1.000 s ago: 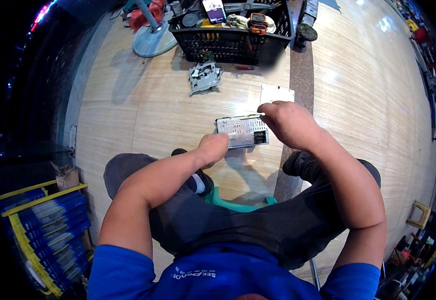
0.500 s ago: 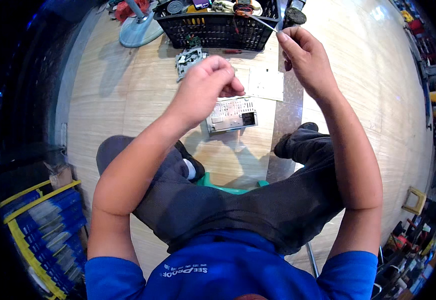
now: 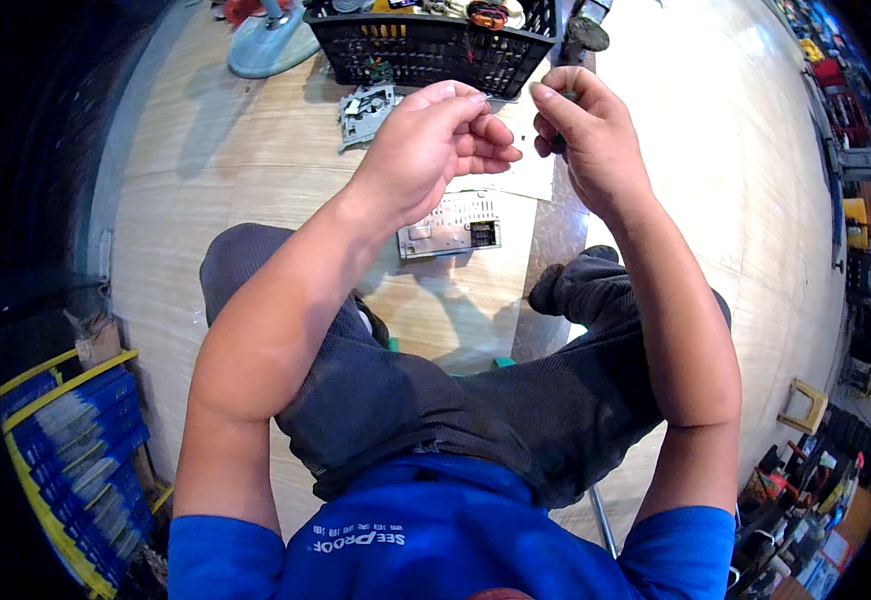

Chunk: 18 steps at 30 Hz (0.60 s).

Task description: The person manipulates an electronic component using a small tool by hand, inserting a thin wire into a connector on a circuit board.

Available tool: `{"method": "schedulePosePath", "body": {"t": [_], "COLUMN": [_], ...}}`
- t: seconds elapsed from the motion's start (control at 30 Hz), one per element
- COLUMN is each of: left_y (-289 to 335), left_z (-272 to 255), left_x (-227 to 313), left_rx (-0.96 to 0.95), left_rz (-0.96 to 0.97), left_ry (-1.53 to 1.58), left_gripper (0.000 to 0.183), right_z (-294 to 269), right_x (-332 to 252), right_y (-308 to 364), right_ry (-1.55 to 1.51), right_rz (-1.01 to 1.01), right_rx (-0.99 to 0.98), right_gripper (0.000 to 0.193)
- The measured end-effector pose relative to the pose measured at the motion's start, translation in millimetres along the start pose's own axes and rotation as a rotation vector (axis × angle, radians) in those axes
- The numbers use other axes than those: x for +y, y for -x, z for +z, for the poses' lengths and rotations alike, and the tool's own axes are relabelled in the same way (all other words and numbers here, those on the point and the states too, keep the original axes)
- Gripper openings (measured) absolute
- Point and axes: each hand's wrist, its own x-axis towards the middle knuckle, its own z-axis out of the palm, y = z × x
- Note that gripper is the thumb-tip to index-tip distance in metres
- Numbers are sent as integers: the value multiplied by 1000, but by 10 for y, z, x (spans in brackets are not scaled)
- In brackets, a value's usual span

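Observation:
My right hand (image 3: 596, 130) is raised in front of me and closed around a screwdriver. Only dark bits of the screwdriver handle (image 3: 560, 144) show between the fingers; its thin shaft is hard to see now. Facing it, my left hand (image 3: 441, 140) has thumb and forefinger pinched together, the other fingers loosely curled. Whatever is in that pinch is too small to make out. Below the hands, on the floor, lies a silver metal device case (image 3: 446, 238) with slots and a dark square socket. A pale flat plate (image 3: 531, 178) lies just beyond it, partly hidden by my hands.
A black plastic crate (image 3: 426, 62) full of parts and cables stands at the far side. Left of my hands lies a metal mechanism (image 3: 364, 115). Beyond it is a round stand base (image 3: 274, 50). Blue and yellow crates (image 3: 76, 450) are stacked at left; shelved goods line the right.
My left hand has risen and turned, its lower fingers loosening. My right hand has moved slightly left and tilted, so the screwdriver shaft no longer shows plainly. The whole view has shifted a little.

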Motion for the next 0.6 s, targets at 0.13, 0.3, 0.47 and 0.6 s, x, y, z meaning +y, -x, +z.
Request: {"method": "schedulePosePath", "body": {"t": [0.13,0.3,0.47,0.6], "left_y": [28,-8,-63,-70], "left_z": [-12,-38,-28,-44], "left_x": [20,-15,-30,-40], "left_rx": [-85,-108,-69,-58], "left_rz": [0,-9,-17,-16], "left_ry": [4,33,34,5], "left_gripper": [17,19,20,19], "right_z": [204,202,229,275], "right_x": [-48,-27,14,24], "right_y": [99,70,30,24], "right_ry": [141,28,67,53], "right_rz": [-131,-25,-69,-49], "right_rx": [23,-55,-38,17], "right_gripper": [25,23,19,16]}}
